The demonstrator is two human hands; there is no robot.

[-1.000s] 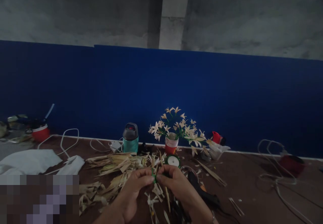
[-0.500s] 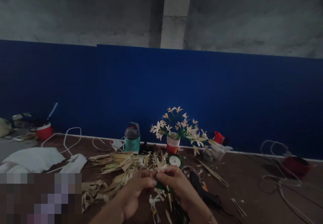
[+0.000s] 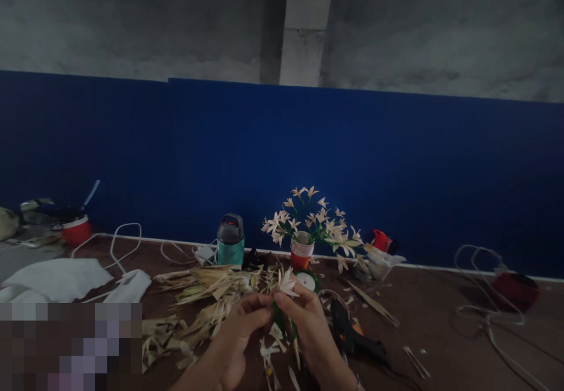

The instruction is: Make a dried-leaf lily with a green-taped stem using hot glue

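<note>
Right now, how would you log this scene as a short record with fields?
Right hand: holds a pale flower near its base
Left hand: fingers curled close beside that flower; any grip unclear
Left of hands: dried husks, loosely heaped
Right of hands: black pistol-shaped tool
Centre back: red-and-white cup bearing pale blooms
Backdrop: blue partition

The head-worn camera faces a flat blue partition [image 3: 282,144] mid-frame, over the nearby left hand [image 3: 240,329] and right hand [image 3: 308,323], bottom centre.
</note>
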